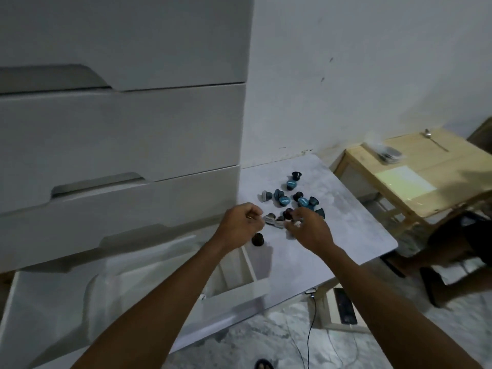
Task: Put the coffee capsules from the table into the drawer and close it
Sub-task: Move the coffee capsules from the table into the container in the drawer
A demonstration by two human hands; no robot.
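1. Gathering from both sides, the left hand [239, 222] and right hand [310, 227] meet over the near end of the coffee capsules [290, 198], which are heaped toward the tabletop's [351, 235] left edge.
2. The right hand curls round a few capsules. The left is curled too, but I cannot tell whether it holds any.
3. The drawer [249, 262] stands open just below that left edge, probably so handfuls need only a short carry.

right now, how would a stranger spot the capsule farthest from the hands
Find the grey marbled table beside the white drawer unit. At the far end of the capsule cluster, nearest the wall, sits a black capsule. Its nearest neighbour is a blue capsule.
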